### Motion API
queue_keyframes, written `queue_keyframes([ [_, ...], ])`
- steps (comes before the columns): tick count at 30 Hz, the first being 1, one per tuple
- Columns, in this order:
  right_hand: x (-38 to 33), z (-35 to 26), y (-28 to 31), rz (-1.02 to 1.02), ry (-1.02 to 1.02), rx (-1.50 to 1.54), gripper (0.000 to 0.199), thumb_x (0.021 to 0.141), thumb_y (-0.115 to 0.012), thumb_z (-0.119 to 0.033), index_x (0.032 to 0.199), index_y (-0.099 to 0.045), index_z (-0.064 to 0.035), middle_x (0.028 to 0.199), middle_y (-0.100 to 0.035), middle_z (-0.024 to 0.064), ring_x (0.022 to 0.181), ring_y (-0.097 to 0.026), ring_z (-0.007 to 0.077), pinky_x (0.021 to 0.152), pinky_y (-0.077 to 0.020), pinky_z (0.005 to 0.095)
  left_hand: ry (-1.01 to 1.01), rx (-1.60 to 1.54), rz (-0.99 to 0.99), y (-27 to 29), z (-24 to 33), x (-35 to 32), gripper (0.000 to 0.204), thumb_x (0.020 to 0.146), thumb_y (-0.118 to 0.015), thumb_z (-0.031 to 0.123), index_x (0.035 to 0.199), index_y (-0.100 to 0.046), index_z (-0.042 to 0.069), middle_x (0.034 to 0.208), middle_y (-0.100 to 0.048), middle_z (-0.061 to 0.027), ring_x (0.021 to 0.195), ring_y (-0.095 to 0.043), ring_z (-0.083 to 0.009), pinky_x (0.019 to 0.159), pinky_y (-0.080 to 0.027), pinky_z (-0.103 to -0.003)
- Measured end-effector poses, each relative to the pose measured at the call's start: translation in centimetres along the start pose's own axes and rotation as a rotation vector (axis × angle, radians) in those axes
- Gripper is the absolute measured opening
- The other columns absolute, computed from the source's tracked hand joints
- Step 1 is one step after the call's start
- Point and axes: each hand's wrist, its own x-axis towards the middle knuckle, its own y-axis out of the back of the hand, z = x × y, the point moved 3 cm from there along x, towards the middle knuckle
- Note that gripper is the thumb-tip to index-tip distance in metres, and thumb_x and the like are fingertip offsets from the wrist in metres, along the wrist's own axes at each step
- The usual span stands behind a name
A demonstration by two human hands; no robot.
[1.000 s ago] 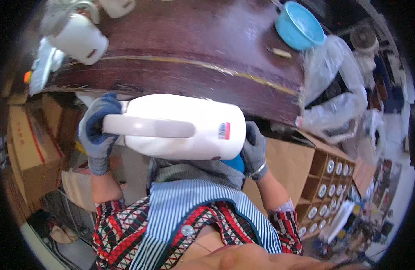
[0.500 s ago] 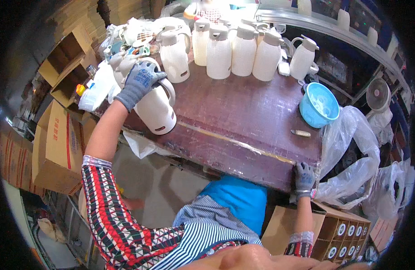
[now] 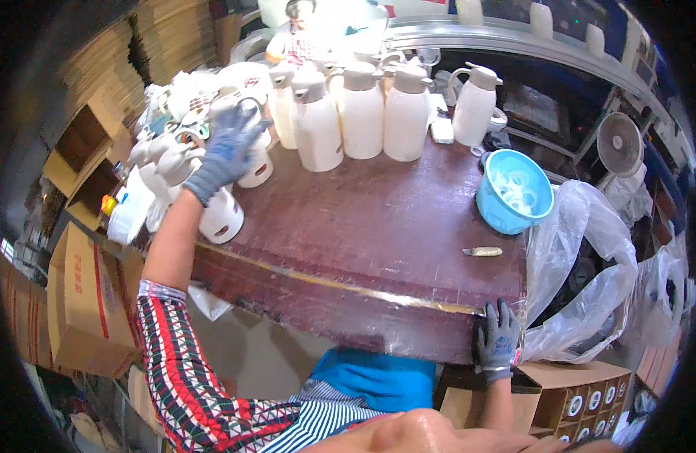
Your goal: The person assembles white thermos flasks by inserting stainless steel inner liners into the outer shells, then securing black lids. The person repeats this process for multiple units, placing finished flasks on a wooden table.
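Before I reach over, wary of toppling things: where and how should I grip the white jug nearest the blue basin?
Probably the handle, from the left: its loop bows out that side, opposite the spout, and the white jug stands upright.

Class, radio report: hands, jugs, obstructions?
Left hand at white jug, grip unclear. Right hand open on table edge. Nearer jug close by, partly hidden behind left hand.

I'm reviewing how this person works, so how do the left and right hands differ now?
The left hand is among white jugs; the right hand is away from them, at the near right corner of the table. The left hand is raised; the right hand rests on the edge. Both wear gray-blue gloves.
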Motion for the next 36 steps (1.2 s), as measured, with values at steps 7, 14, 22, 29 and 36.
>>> queue_keyframes([
  [7,2.2,-4.1,3.6,0.07,0.194,0.037,0.052,0.081,-0.074,-0.025,0.13,-0.064,-0.0125,0.141,-0.056,0.0184,0.125,-0.054,0.0428,0.102,-0.0442,0.0553,-0.028,-0.42,0.213,-4.7,18.3,26.8,0.096,0.083,-0.071,0.062,0.16,-0.035,0.016,0.163,-0.035,-0.0168,0.149,-0.033,-0.0422,0.121,-0.029,-0.058],
  [14,1.8,-3.0,4.6,0.023,0.195,0.136,0.045,0.083,-0.078,-0.029,0.126,-0.069,-0.0183,0.135,-0.061,0.0153,0.122,-0.059,0.0363,0.097,-0.0477,0.0499,0.163,-0.589,0.037,-8.0,22.2,35.5,0.075,0.073,-0.085,0.049,0.14,-0.061,0.024,0.158,-0.043,-0.0114,0.142,-0.041,-0.0462,0.111,-0.044,-0.054],
  [22,2.0,-8.4,2.1,-0.031,-0.451,1.171,0.092,0.081,-0.084,-0.022,0.152,-0.033,0.007,0.145,-0.05,0.0269,0.132,-0.052,0.0365,0.113,-0.0413,0.0468,0.359,-1.276,0.739,4.9,22.9,4.5,0.023,0.089,-0.072,0.015,0.109,-0.061,0.009,0.146,-0.049,-0.0196,0.139,-0.045,-0.0396,0.116,-0.037,-0.048],
  [29,-2.5,-14.9,15.5,0.203,-0.077,0.963,0.05,0.073,-0.094,-0.026,0.114,-0.073,-0.007,0.108,-0.076,0.0108,0.103,-0.071,0.0257,0.085,-0.0552,0.038,0.724,-1.937,0.431,13.4,25.8,-21.0,0.024,0.107,-0.051,0.026,0.117,-0.055,0.004,0.149,-0.047,-0.0169,0.137,-0.045,-0.0266,0.117,-0.034,-0.046],
  [36,-7.8,-19.0,21.0,-0.034,0.335,0.498,0.037,0.082,-0.073,-0.046,0.1,-0.076,-0.0136,0.085,-0.069,0.0123,0.084,-0.067,0.033,0.074,-0.0471,0.0506,0.337,-1.872,0.088,16.4,29.7,-28.1,0.07,0.101,-0.055,0.054,0.147,-0.046,0.002,0.155,-0.042,-0.0189,0.147,-0.037,-0.0349,0.12,-0.03,-0.052],
])
